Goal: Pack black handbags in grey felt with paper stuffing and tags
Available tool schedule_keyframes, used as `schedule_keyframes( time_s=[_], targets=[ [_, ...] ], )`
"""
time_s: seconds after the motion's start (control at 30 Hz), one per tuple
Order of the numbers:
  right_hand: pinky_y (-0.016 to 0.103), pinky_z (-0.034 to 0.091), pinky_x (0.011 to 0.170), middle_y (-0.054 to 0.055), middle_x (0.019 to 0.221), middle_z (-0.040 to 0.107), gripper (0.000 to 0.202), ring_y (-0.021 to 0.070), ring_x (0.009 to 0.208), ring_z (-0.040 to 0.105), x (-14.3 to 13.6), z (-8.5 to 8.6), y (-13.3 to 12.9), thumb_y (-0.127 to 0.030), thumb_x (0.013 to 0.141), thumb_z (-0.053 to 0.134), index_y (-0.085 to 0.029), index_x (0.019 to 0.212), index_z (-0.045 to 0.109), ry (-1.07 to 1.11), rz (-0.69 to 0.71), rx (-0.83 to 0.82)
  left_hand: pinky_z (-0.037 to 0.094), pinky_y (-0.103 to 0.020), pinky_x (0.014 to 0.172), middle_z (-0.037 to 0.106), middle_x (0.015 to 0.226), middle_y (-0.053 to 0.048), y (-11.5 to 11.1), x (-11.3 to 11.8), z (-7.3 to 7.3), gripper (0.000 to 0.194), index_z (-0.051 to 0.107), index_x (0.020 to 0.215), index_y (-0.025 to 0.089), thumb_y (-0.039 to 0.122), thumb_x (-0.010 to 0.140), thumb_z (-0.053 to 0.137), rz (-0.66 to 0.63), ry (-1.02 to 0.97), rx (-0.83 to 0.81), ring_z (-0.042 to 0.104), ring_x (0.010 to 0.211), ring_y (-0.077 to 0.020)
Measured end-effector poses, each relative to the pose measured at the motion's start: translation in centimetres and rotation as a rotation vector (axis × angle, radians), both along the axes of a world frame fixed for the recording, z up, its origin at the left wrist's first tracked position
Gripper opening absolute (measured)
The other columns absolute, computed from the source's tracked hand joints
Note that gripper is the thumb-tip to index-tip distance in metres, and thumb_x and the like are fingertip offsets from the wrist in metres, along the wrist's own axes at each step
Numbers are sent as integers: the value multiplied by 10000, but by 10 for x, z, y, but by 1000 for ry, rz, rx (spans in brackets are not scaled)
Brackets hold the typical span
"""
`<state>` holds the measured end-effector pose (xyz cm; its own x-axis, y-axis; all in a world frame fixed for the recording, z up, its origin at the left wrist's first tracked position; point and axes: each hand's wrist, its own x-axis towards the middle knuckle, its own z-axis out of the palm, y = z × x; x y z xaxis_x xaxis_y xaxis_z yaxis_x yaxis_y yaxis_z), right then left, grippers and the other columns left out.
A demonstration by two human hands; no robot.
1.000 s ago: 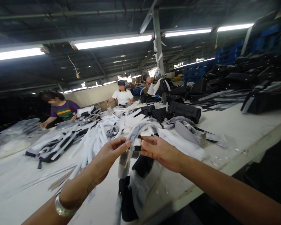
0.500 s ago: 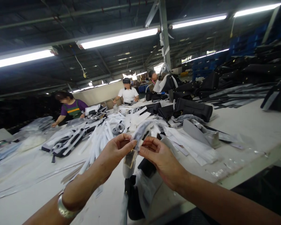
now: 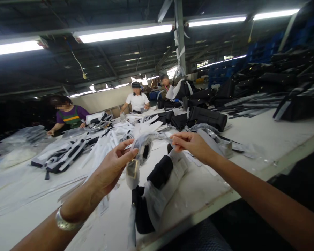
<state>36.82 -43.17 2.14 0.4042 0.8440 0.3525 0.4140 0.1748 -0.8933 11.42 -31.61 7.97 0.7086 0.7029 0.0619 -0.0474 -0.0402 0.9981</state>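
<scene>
My left hand [image 3: 117, 161] pinches one part of a plastic-wrapped strap [image 3: 154, 136], just above a gold-coloured square buckle [image 3: 133, 168] in clear wrapping. Farther right, my right hand [image 3: 189, 144] has its fingers closed on the strap's other part. The strap arches between the two hands. Below them a black bag [image 3: 143, 218], partly covered in white wrapping, lies near the table's front edge.
White strips [image 3: 99, 153] are heaped beyond my left hand, with black-and-white pieces [image 3: 65, 157] to their left. Black bags [image 3: 208, 118] and a wrapped bundle lie behind my right hand. Across the white table [image 3: 256, 130] people are at work.
My hands have moved apart: the right one has gone right and up along the strap, stretching it between them. More of the black bag now shows. The view has shifted slightly.
</scene>
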Motion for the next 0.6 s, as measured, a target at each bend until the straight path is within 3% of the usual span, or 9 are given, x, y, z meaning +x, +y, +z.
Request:
schedule_keyframes(
  time_s=[0.07, 0.17, 0.23, 0.33, 0.47, 0.6],
  targets=[
    [274, 571, 715, 74, 985, 751, 372, 156, 750, 706, 37, -23, -2, -421, 986, 484, -163, 1147, 698, -246, -206, -167, 524, -196, 763, 734, 1055, -28, 7, -2, -2, 639, 583, 1272, 214, 393, 724, 858, 57, -45, -20, 687, 862, -136],
    [314, 545, 790, 80, 897, 754, 175, 187, 802, 697, 71, -65, -3, -247, 924, 602, -146, 964, 739, -430, -265, -379, 530, -165, 672, 736, 998, -8, 15, -2, -2, 602, 608, 1210, 224, 378, 696, 879, 119, -119, -28, 685, 769, -111],
    [368, 530, 876, 72, 938, 740, 94, 205, 911, 682, 78, -91, -1, -212, 904, 657, -146, 908, 724, -553, -289, -517, 518, -150, 604, 734, 951, 7, 17, -2, -1, 576, 615, 1185, 241, 379, 693, 880, 143, -150, -5, 677, 711, -103],
    [436, 533, 915, 71, 1063, 695, 145, 218, 1009, 656, 74, -121, 8, -264, 931, 668, -133, 991, 680, -703, -355, -716, 501, -150, 542, 726, 871, 23, 13, -3, 0, 557, 620, 1136, 247, 382, 668, 892, 194, -172, 17, 659, 643, -104],
    [435, 543, 916, 95, 1180, 650, 212, 231, 1069, 634, 62, -139, 17, -303, 958, 640, -141, 1094, 655, -851, -406, -866, 519, -175, 590, 720, 821, 29, 4, -8, -5, 584, 611, 1102, 242, 402, 629, 912, 252, -122, 12, 658, 662, -120],
    [427, 546, 914, 104, 1163, 656, 229, 230, 1059, 640, 57, -139, 18, -306, 956, 644, -127, 1099, 654, -963, -375, -913, 525, -191, 639, 728, 862, 28, 3, -18, -15, 574, 608, 1107, 255, 438, 647, 899, 260, -82, 16, 669, 708, -129]
  ],
)
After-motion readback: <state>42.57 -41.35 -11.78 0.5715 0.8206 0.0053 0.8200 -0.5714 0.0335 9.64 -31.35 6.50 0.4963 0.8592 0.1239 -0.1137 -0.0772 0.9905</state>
